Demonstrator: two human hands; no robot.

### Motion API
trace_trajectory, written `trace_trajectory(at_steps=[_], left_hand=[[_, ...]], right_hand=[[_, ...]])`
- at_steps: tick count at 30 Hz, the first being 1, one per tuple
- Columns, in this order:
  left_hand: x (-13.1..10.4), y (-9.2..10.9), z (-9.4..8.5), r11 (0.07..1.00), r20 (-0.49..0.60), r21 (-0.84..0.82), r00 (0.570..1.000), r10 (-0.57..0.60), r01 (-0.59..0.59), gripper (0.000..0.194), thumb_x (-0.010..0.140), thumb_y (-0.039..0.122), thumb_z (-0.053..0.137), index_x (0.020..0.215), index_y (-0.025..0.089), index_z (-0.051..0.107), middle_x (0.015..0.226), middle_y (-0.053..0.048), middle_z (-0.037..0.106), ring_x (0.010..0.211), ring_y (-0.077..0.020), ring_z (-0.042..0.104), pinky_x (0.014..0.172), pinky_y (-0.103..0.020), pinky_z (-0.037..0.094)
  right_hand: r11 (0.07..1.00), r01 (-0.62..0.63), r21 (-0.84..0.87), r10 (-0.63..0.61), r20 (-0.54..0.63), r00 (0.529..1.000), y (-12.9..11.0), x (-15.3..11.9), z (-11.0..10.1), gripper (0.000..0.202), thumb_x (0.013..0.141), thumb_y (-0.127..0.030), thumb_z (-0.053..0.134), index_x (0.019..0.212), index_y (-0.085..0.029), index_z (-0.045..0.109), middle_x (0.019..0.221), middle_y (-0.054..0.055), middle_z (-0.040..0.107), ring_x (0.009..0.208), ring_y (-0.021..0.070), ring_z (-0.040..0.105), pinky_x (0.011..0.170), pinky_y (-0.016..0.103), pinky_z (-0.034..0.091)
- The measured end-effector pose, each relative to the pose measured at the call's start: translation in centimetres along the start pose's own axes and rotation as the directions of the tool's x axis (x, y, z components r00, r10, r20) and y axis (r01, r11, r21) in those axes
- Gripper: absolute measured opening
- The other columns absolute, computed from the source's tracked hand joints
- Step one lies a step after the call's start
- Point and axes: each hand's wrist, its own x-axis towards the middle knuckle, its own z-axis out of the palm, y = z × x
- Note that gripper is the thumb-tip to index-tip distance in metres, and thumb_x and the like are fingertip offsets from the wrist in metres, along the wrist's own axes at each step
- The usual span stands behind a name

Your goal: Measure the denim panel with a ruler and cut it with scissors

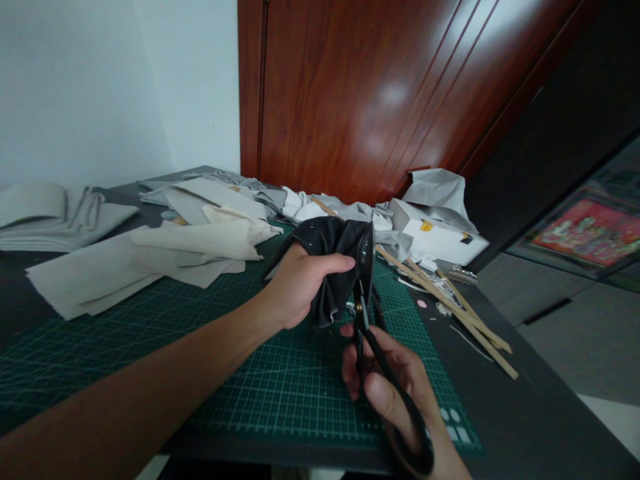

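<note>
My left hand (pixel 300 287) grips a bunched piece of black fabric (pixel 325 237), its thumb pressed on top near the right edge. The material looks leather-like and hangs in folds over the green cutting mat (pixel 270 387). In my right hand (pixel 395 380) is a pair of black-handled scissors (pixel 362 313), with fingers through the loops. Their blades point away from me and meet the fabric's right edge, just beside my left thumb. Part of the blades is hidden by the fabric.
Pale fabric pieces (pixel 100 267) lie to the left, near a folded grey stack (pixel 50 220). Grey and white scraps (pixel 300 203) line the back. At right are a white box (pixel 440 237) and wooden strips (pixel 460 313) on the dark table (pixel 530 413).
</note>
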Motion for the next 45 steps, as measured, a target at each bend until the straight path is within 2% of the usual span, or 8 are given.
trace_trajectory(at_steps=[6,9,12,17,23,29,34,45], left_hand=[[0.2,-0.4,0.1,0.983,-0.037,0.081,0.985,0.168,-0.165,0.032,0.064,0.014,0.087,0.094,0.014,0.075,0.09,-0.006,0.077,0.071,-0.0195,0.073,0.064,-0.032,0.063],[0.3,-0.8,0.1,0.961,-0.071,0.111,0.963,0.261,-0.252,0.031,0.065,0.014,0.087,0.093,0.015,0.075,0.092,-0.005,0.077,0.074,-0.0206,0.073,0.068,-0.035,0.063],[0.4,-1.0,0.3,0.941,-0.103,0.084,0.936,0.337,-0.329,0.029,0.065,0.015,0.088,0.091,0.016,0.075,0.095,-0.005,0.078,0.084,-0.0224,0.075,0.079,-0.037,0.064],[0.3,-0.8,0.7,0.936,-0.144,0.031,0.925,0.352,-0.351,0.023,0.068,0.017,0.087,0.087,0.017,0.074,0.088,-0.004,0.076,0.082,-0.0227,0.075,0.082,-0.04,0.064],[0.3,-1.1,0.8,0.919,-0.171,0.051,0.903,0.393,-0.391,0.026,0.069,0.017,0.085,0.093,0.019,0.075,0.097,-0.005,0.079,0.098,-0.0279,0.076,0.096,-0.047,0.062],[0.2,-1.2,0.8,0.922,-0.196,0.065,0.901,0.386,-0.381,0.036,0.068,0.014,0.083,0.101,0.019,0.074,0.093,-0.003,0.078,0.089,-0.0243,0.075,0.089,-0.043,0.062],[0.2,-1.0,0.9,0.937,-0.175,0.074,0.921,0.349,-0.341,0.028,0.067,0.017,0.084,0.093,0.018,0.072,0.092,-0.003,0.076,0.084,-0.022,0.073,0.083,-0.038,0.061],[0.0,-1.1,1.0,0.941,-0.148,0.107,0.931,0.335,-0.322,0.018,0.07,0.012,0.077,0.083,0.018,0.067,0.083,0.0,0.071,0.072,-0.0168,0.068,0.069,-0.031,0.059]], right_hand=[[1.0,0.01,-0.007,-0.011,-0.04,0.999,0.4,-0.2,0.1,0.05,0.081,-0.055,0.088,0.121,-0.028,0.075,0.086,0.002,0.067,0.073,0.0162,0.052,0.062,0.027,0.042],[1.0,-0.004,0.006,0.005,-0.067,0.998,0.5,-0.3,0.4,0.049,0.08,-0.051,0.091,0.121,-0.03,0.076,0.085,0.001,0.068,0.073,0.0162,0.054,0.064,0.026,0.043],[0.999,-0.03,0.016,0.031,-0.071,0.997,0.5,-0.3,0.8,0.051,0.077,-0.049,0.093,0.122,-0.029,0.076,0.087,0.002,0.069,0.075,0.0165,0.056,0.066,0.027,0.045],[0.999,-0.033,0.01,0.034,-0.077,0.996,0.6,0.1,1.4,0.062,0.07,-0.055,0.095,0.119,-0.022,0.075,0.079,0.0,0.064,0.068,0.0148,0.051,0.06,0.026,0.04],[1.0,-0.002,0.022,0.005,-0.097,0.995,0.8,0.4,2.1,0.06,0.075,-0.057,0.09,0.117,-0.018,0.072,0.076,0.0,0.062,0.066,0.0143,0.047,0.06,0.028,0.037],[0.999,0.039,-0.005,-0.039,-0.099,0.994,1.2,0.5,2.1,0.056,0.078,-0.057,0.087,0.114,-0.018,0.072,0.072,-0.002,0.058,0.061,0.0133,0.043,0.057,0.028,0.03],[1.0,0.023,-0.013,-0.025,-0.136,0.99,1.3,0.4,1.9,0.051,0.076,-0.053,0.089,0.11,-0.019,0.073,0.07,-0.003,0.056,0.058,0.0129,0.043,0.055,0.028,0.029],[1.0,0.008,-0.012,-0.01,-0.184,0.983,1.2,0.3,2.2,0.048,0.073,-0.05,0.093,0.105,-0.02,0.074,0.07,-0.004,0.055,0.057,0.011,0.043,0.054,0.025,0.03]])
